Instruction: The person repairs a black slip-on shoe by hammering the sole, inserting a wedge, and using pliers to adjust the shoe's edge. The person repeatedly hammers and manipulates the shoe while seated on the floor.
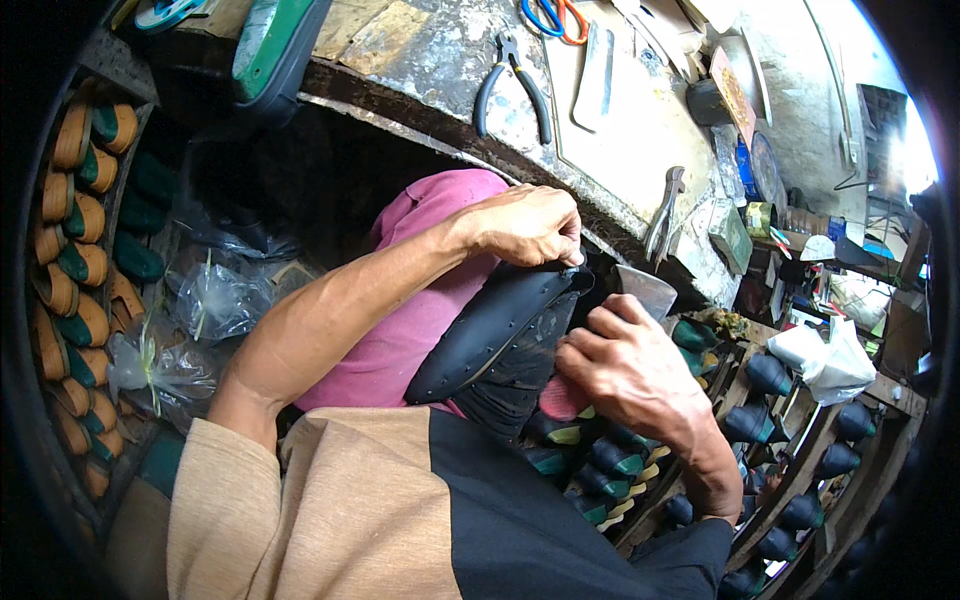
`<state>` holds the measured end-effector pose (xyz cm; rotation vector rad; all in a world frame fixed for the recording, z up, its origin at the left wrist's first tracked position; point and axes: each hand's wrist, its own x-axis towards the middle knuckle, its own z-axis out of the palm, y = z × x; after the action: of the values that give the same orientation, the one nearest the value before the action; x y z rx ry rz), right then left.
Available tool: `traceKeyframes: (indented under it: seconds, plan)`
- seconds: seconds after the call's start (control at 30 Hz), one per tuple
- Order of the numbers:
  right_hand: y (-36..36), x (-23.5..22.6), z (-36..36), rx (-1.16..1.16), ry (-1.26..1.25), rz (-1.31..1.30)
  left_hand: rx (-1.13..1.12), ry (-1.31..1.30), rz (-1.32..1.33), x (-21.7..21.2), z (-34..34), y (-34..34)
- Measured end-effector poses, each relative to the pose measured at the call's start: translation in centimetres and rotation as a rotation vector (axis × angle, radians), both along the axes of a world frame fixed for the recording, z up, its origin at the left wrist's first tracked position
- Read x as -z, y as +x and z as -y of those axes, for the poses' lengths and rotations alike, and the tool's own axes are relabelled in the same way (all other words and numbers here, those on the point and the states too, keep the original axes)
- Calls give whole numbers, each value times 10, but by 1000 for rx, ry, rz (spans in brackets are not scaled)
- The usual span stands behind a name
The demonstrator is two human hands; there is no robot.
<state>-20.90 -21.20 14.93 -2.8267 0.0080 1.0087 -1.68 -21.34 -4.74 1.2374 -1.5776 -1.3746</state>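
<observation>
While the left hand [525, 225] closes its fingers [560, 245] on the toe end of one black shoe upper [490, 330] resting over the pink-clad lap, the right hand [625, 365] grips one flat metal blade [645, 290] just beside that toe. On the table [440, 50] lie two pliers [510, 85] and one pair of scissors [555, 18].

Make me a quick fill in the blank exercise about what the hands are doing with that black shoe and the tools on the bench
1. The left hand grips the toe end of the black ____ upper.
2. The right hand holds a flat metal ____ beside the shoe upper.
3. The pliers on the workbench have ____ handles.

Missing words: shoe; blade; black
</observation>
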Motion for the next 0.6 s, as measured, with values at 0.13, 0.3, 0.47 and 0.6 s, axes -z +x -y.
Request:
traceKeyframes:
  seconds: [0.13,0.3,0.47,0.6]
  plan:
    - [-4,-6,-3,19,209,245,-22,-57,11,-1,-1,0]
    - [-9,14,-11,-20,239,240,-6,-30,25,-6,-2,2]
    - [-11,26,-9,-32,268,245,-10,-32,27,-7,-4,3]
    - [-6,29,-9,-38,270,277,-15,-69,41,-4,-3,2]
